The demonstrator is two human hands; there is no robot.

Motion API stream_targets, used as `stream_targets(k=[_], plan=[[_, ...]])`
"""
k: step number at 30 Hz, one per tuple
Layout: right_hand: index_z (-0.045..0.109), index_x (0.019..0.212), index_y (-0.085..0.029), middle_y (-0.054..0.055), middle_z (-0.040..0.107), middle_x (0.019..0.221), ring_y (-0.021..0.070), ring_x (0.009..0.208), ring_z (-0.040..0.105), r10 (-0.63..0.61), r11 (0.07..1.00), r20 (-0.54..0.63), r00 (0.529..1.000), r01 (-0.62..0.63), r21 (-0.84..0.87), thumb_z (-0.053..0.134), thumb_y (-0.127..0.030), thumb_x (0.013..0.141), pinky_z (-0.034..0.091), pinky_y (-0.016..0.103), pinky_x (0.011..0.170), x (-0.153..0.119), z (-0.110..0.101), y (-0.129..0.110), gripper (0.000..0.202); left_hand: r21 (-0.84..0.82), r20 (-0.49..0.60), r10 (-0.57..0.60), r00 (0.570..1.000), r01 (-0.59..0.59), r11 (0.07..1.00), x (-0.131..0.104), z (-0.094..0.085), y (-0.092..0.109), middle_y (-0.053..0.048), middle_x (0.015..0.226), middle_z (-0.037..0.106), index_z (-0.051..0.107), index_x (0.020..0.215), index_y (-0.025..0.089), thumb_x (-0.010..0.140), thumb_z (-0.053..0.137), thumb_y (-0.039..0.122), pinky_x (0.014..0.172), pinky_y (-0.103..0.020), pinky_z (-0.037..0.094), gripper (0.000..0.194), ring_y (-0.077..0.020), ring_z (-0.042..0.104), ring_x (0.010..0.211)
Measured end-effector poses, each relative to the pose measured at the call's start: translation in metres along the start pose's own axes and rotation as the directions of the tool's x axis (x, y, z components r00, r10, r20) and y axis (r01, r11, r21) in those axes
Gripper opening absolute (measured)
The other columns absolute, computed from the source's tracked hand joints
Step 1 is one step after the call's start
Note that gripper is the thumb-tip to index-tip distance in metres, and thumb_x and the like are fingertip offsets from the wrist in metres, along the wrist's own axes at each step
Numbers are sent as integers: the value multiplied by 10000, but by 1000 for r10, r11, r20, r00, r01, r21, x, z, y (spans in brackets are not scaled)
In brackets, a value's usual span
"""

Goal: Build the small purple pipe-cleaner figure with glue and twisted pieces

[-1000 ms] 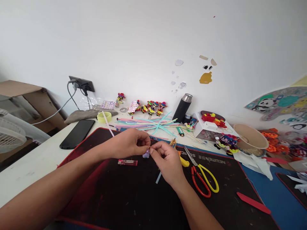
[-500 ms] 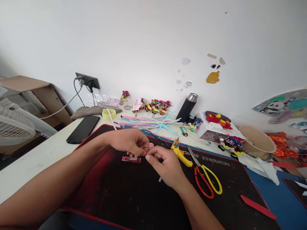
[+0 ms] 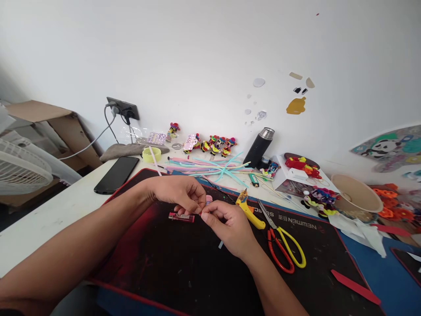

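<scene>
Above the middle of the black mat (image 3: 158,263), my left hand (image 3: 179,195) and my right hand (image 3: 230,226) meet fingertip to fingertip. Both are pinched closed on something small, mostly hidden by the fingers. A small pink, fuzzy-looking piece (image 3: 208,199) shows just behind the fingertips; whether it is joined to what they hold, I cannot tell. Under my left hand lies a small red, see-through lighter-like object (image 3: 181,217). A pale narrow strip (image 3: 220,244) pokes out below my right hand. To the right are a yellow glue gun (image 3: 252,216) and scissors (image 3: 279,241) with red and yellow handles.
Pastel pipe cleaners (image 3: 210,169) lie behind the mat, near a black flask (image 3: 258,148) and several small colourful figures (image 3: 219,145). A phone (image 3: 116,174) and tape roll (image 3: 151,154) are at left. A red strip (image 3: 355,286) lies front right; a fan (image 3: 23,166) stands far left.
The whole view has shifted slightly, so things sit a little further right. Both hands keep their pinch at nearly the same place over the mat.
</scene>
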State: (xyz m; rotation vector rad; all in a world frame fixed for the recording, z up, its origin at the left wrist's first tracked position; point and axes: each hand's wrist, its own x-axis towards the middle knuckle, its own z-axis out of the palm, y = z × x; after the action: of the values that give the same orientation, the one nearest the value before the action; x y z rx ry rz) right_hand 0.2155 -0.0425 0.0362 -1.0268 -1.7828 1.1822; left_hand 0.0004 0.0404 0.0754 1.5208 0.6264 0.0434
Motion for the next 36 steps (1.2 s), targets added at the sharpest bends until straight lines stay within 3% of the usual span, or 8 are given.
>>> stream_targets(k=[9, 19, 24, 28, 32, 36], plan=[[713, 851, -188, -75, 470, 538, 89, 470, 412, -167, 945, -31, 985, 151, -290, 623, -210, 917, 303, 232, 507, -1, 3, 5, 114, 19, 7, -47, 999, 47, 999, 3, 0, -1, 33, 570, 658, 691, 789, 161, 745, 732, 259, 414, -142, 438, 115, -91, 574, 451], [677, 839, -188, -71, 495, 547, 86, 462, 451, -302, 879, -41, 953, 261, -400, 591, -179, 904, 336, 218, 515, -2, 6, 2, 108, -64, 30, -26, 999, 28, 998, 6, -4, -10, 35, 555, 652, 699, 793, 158, 767, 771, 280, 387, -133, 419, 144, -86, 561, 424], [650, 827, -200, -93, 428, 530, 84, 446, 395, -252, 918, -108, 962, 203, -341, 577, -203, 919, 322, 222, 495, -1, 4, 1, 117, -145, -9, 18, 1000, -19, 989, 8, 1, -7, 34, 562, 657, 695, 801, 149, 792, 799, 324, 385, -133, 414, 204, -73, 535, 409], [620, 799, -210, -100, 386, 524, 89, 447, 343, -188, 954, -146, 971, 145, -262, 553, -219, 918, 280, 235, 466, 0, 1, -3, 137, -178, -75, 40, 996, -52, 983, 7, 7, -1, 41, 568, 647, 699, 816, 152, 771, 779, 266, 396, -131, 429, 147, -77, 545, 438], [598, 787, -218, -99, 365, 521, 97, 460, 320, -118, 977, -131, 984, 91, -194, 556, -243, 915, 273, 243, 464, 2, -1, -5, 138, -112, -125, 50, 991, -64, 992, 5, 10, 4, 41, 596, 654, 703, 809, 161, 744, 708, 172, 431, -134, 457, 67, -87, 588, 489], [601, 794, -222, -91, 390, 515, 102, 457, 342, -25, 996, -114, 993, 15, -87, 577, -280, 915, 292, 237, 450, 3, -1, -4, 136, 11, -142, 65, 988, -64, 998, 2, 12, 7, 40, 626, 678, 711, 847, 174, 754, 645, 138, 473, -150, 482, 120, -90, 607, 504]])
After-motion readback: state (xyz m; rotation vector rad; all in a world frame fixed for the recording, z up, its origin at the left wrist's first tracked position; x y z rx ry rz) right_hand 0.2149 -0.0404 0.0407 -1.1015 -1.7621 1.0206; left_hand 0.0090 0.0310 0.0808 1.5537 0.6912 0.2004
